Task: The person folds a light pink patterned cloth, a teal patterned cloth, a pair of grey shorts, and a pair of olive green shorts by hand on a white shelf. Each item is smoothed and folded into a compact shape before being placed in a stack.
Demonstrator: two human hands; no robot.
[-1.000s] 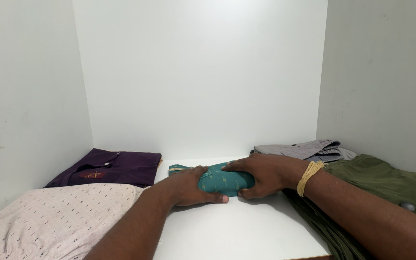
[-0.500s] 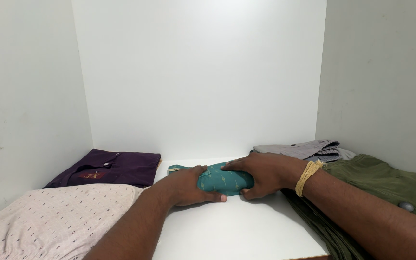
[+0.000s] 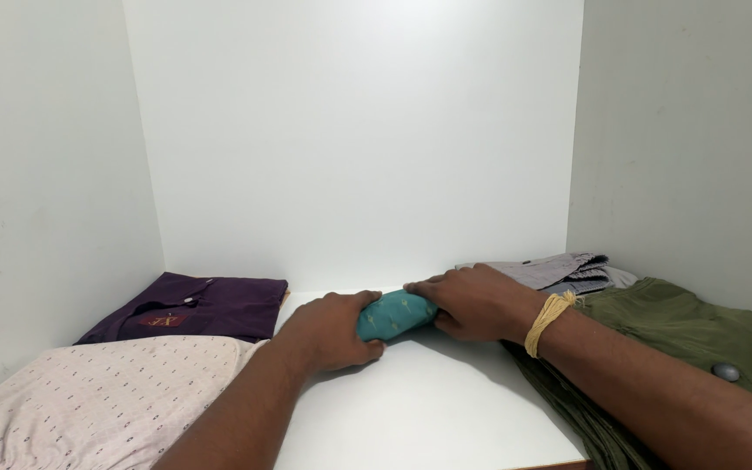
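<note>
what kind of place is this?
Probably a wardrobe or closet shelf: plain white walls box in a white shelf with folded clothes, a purple shirt left, an olive garment right.

A teal rolled cloth with small pale motifs [image 3: 396, 313]. A dark purple folded shirt with a maroon patch [image 3: 193, 306]. A pale pink folded fabric with tiny dark specks [image 3: 89, 396]. An olive green garment [image 3: 689, 339]. A grey striped folded cloth [image 3: 546, 270]. A yellow thread wristband [image 3: 547, 320]. A plain white shelf surface [image 3: 428, 409].

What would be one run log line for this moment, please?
left hand: grips teal rolled cloth | right hand: grips its other end | cloth: on white shelf | purple shirt: left
</note>
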